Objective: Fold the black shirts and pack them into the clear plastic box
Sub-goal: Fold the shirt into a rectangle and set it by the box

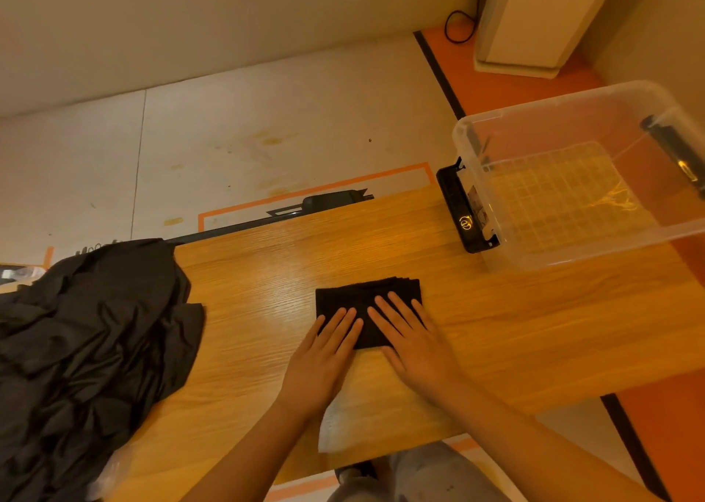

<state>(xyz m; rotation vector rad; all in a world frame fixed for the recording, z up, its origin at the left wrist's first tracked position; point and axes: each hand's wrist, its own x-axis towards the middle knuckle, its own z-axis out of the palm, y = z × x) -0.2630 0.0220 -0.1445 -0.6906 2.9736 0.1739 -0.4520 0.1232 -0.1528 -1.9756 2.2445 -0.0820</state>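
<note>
Stretching out on every side of the two hands, the wooden table [534, 330] filled most of the view. Well to the left of the hands, a crumpled heap of black shirts [87, 349] lay over the table's left end and hung past its edge. Ahead and to the right of the hands stood the clear plastic box [595, 246], lidless, with only its ribbed floor showing through. Nothing lay on the bare wood between the hands and the box. Far beyond the box, a white cabinet-like unit [534, 20] stood on the floor with a black cable [459, 26] looped beside it.

The folded black shirt [366, 295] lay as a small rectangle directly under the fingers. The left hand [324, 352] and right hand [414, 343] rested flat on its near half, side by side, fingers straight and pressing down, neither gripping anything.

A black latch [457, 211] on the box's near end carried a round gold emblem [465, 222], with no readable lettering. A label [477, 206] behind it was too blurred to read.
</note>
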